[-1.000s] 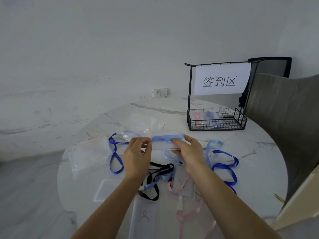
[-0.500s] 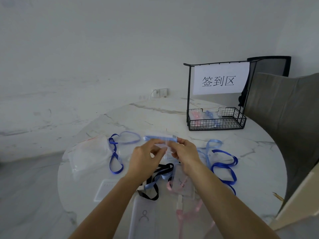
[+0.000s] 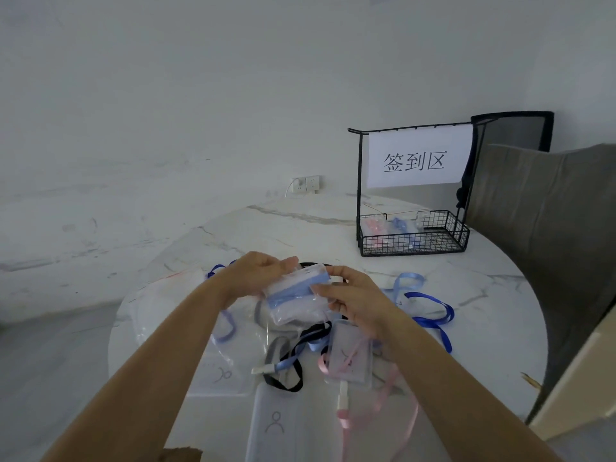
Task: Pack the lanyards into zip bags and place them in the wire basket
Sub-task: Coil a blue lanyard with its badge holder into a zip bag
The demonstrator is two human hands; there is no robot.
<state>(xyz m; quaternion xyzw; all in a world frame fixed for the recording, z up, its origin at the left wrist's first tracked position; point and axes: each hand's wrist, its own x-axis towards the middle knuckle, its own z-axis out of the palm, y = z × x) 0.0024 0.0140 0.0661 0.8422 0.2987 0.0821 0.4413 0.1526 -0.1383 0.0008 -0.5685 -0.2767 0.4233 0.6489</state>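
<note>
nearest the camera, below the grip, a brown scrap (image 3: 181,455) is cut off by the bottom edge and cannot be identified. a clear badge holder (image 3: 276,425) runs out of view there too, as does a pink lanyard (image 3: 346,406). its clip meets a second badge holder (image 3: 350,360) lying under the right wrist. a black lanyard (image 3: 283,381) loops just left of that, partly hidden behind the held bag.

both hands clamp one zip bag (image 3: 296,296). the left hand (image 3: 256,275) curls its fingers over the top left corner, and the right hand (image 3: 353,300) pinches the right edge between thumb and fingers. a folded light blue lanyard (image 3: 300,286) sits inside; whether the seal is closed cannot be told.

left of the grip, a pile of clear bags (image 3: 160,305) blurs into the pale table (image 3: 500,295), its outline hard to trace. right of the grip lies a loose dark blue lanyard (image 3: 433,316). beyond and to the right, bare tabletop runs to the wire basket (image 3: 413,241) near the far edge. the basket holds bagged pink and blue pieces too small to tell apart. a paper sign (image 3: 416,161) hangs on its frame. a grey chair (image 3: 550,211) crowds the table's right edge.
</note>
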